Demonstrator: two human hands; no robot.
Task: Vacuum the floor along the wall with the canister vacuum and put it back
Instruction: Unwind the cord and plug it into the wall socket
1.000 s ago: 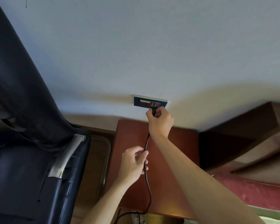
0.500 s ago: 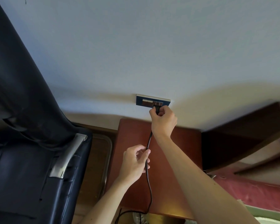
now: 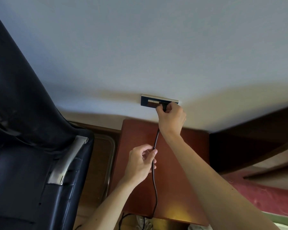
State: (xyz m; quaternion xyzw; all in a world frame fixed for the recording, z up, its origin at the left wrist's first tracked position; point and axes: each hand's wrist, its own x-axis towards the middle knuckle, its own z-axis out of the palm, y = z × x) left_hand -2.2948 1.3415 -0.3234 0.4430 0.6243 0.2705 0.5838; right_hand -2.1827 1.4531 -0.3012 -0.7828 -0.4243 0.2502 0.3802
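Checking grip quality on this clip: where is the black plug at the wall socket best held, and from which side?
Hold the plug by its short dark body, where the right hand pinches it now, not by the cord. Come from below and in front: the body juts out of the socket plate, and the cord trails down through the left hand, leaving that side open.

We are looking at a pale wall filling the far side, with a dark outlet plate set low in it. A black leather chair is standing at left, a reddish wooden table near centre, dark wooden furniture at right.
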